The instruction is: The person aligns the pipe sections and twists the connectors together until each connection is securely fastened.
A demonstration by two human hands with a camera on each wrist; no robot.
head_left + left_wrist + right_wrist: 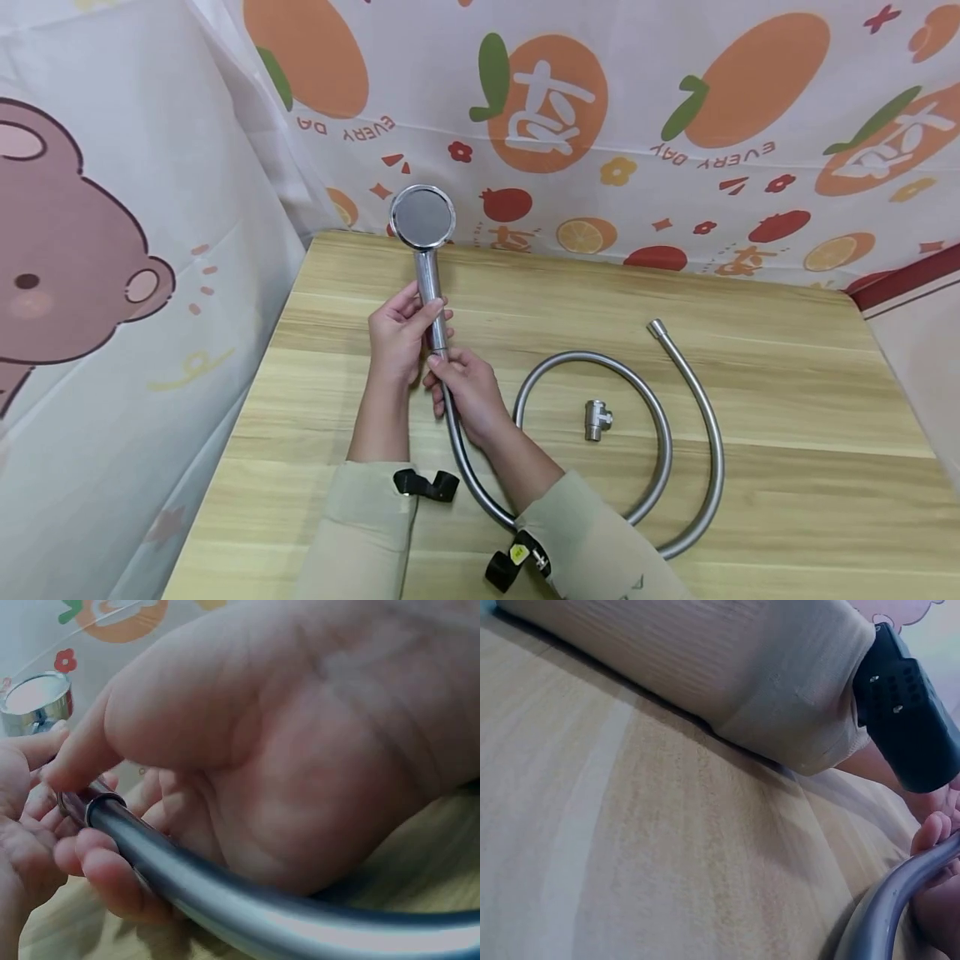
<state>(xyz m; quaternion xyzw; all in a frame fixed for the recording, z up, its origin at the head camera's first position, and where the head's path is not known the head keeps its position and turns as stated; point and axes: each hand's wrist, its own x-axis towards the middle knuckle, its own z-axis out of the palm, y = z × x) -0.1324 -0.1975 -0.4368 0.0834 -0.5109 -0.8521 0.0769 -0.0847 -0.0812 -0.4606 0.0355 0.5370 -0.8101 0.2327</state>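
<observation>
My left hand (397, 337) grips the handle of a chrome shower head (423, 217), its round grey face turned up at the far left of the table. Just below, my right hand (474, 390) pinches the end of a silver shower hose (459, 442) where it meets the bottom of the handle. The left wrist view shows the right hand (247, 750) close up, thumb and fingers around the hose end collar (105, 806); whether the joint is fully seated cannot be seen. Fingertips and hose (900, 892) appear at the edge of the right wrist view.
The hose loops across the wooden table (810, 433), its loose end (657, 327) lying to the right. Inside the loop lies a small chrome T-shaped fitting (597, 420). A fruit-print cloth (637, 92) hangs behind, and a bear-print cloth (187, 400) at the left.
</observation>
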